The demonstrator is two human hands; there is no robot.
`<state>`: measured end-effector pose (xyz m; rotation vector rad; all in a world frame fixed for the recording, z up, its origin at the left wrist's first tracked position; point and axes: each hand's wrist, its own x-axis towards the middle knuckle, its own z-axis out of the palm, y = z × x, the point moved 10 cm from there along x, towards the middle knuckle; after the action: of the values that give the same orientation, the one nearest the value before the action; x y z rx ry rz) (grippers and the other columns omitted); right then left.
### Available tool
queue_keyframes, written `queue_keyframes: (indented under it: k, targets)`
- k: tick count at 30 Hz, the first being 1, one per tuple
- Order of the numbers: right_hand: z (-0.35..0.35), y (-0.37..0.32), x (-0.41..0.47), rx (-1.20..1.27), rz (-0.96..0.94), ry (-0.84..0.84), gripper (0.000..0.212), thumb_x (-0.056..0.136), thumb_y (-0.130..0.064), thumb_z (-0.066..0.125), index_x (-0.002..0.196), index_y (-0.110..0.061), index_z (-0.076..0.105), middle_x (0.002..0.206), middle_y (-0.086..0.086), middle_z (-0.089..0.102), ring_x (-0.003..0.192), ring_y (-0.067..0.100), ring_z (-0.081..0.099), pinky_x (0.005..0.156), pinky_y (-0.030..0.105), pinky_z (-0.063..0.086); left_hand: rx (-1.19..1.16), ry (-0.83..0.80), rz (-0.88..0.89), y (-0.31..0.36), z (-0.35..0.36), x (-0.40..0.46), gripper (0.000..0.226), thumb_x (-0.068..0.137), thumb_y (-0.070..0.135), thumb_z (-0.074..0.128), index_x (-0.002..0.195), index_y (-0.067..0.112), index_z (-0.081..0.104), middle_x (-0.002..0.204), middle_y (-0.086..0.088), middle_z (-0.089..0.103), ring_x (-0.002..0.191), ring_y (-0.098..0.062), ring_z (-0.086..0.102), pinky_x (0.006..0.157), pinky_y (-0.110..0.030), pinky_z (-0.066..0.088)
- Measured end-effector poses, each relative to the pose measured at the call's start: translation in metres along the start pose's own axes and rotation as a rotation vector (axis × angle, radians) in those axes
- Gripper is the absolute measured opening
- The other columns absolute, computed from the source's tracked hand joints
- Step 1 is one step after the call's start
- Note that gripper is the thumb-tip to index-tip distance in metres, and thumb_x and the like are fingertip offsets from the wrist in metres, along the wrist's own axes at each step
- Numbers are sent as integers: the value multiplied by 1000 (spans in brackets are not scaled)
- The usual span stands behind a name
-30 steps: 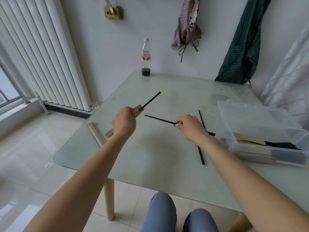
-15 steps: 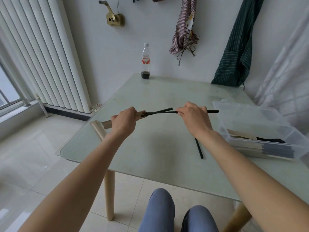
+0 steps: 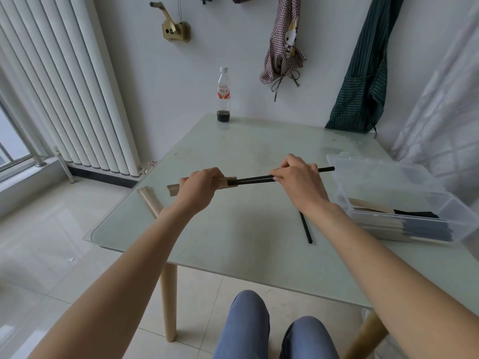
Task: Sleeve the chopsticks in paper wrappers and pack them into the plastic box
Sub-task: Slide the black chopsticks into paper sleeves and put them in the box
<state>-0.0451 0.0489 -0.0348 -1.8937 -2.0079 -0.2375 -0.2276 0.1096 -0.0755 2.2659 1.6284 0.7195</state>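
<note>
My left hand (image 3: pixel 198 186) grips a tan paper wrapper (image 3: pixel 229 182) above the glass table (image 3: pixel 233 229); its ends stick out on both sides of the fist. Two black chopsticks (image 3: pixel 255 179) run side by side from the wrapper's right mouth to my right hand (image 3: pixel 298 180), which pinches them; one tail pokes out past it toward the box. Another black chopstick (image 3: pixel 305 229) lies on the table, partly hidden under my right wrist. The clear plastic box (image 3: pixel 404 185) at the right holds several sleeved pairs.
A plastic bottle (image 3: pixel 223 95) with dark liquid stands at the table's far edge by the wall. Aprons hang on the wall behind. A white radiator fills the left. My knees show below the table's near edge.
My right hand lifted a chopstick off the table, brought it level beside the one in the wrapper, and its tip now sits at the wrapper's mouth. The left hand turned the wrapper more horizontal.
</note>
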Motion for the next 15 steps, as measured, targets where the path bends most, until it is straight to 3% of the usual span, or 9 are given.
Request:
queue_keyframes:
  k: [4,10,15]
  targets:
    - [-3,-4,2,24,-5,18,19,93,-21,56,106,-21,69,100,0,60,104,19,49,82,28,26,-48,-17,84,19,0,-1,18,96,19,46,100,21,64,63,11,48,69,-19,43,73,-31,26]
    - [-5,14,2,173,80,0,16,91,-26,59,97,-24,73,88,-1,59,95,19,52,84,32,32,-18,-12,123,30,-14,3,18,96,22,49,102,22,66,78,1,59,75,-23,49,74,-31,30]
    - [-13,5,6,254,41,21,16,89,-25,61,98,-22,74,91,5,64,92,21,54,85,36,40,-20,-37,190,64,-10,0,20,94,15,49,103,20,66,81,-3,62,81,-28,53,72,-31,31]
